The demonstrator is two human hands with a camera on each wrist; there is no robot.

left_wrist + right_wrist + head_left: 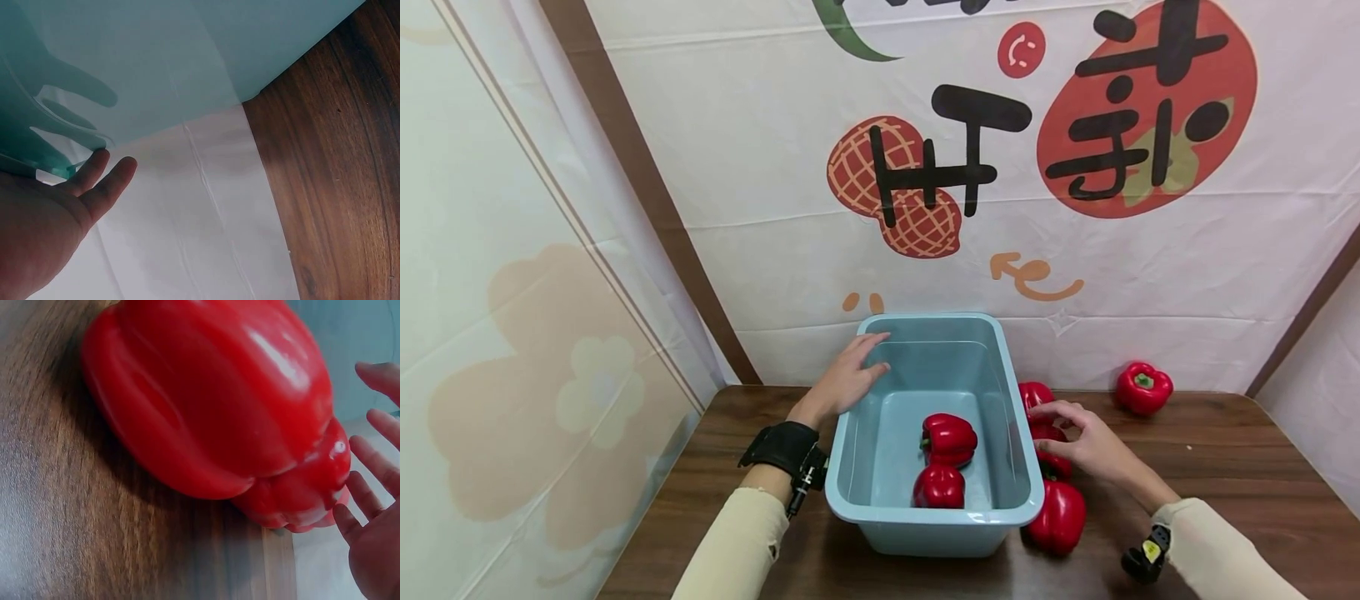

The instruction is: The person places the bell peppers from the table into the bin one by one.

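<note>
Head view: light blue tub [880, 508] sits on the dark wood counter [1225, 467], pushed up near the printed backdrop [775, 167]. Left hand [847, 379] rests on the tub's far left rim, fingers straight and relaxed, gripping nothing. Two red peppers inside the tub: one [950, 438] mid-floor, another [938, 487] just in front of it by the near wall, the two touching or nearly so. Right hand [1086, 446] is outside the tub's right wall, fingers loosely spread over a cluster of peppers there; fingertips look to be on the middle one [1051, 461], not curled round it. Another pepper [1034, 394] sits behind it by the tub wall, and a bigger one [1060, 517] in front, near the tub's front right corner. One lone pepper [1143, 387] sits well apart at the back right, near the backdrop. Left wrist view: left hand [44, 231] open, fingers [109, 181] straight against the tub's underside edge [187, 56]; finger shadows show through the translucent plastic; counter [337, 175] on the right. Right wrist view: big pepper [212, 394] fills the frame, lying on the counter [62, 519], a second pepper [300, 494] touching it behind. Right hand [378, 550] open, fingers [375, 462] spread just beside the peppers; can't tell contact from here.
</note>
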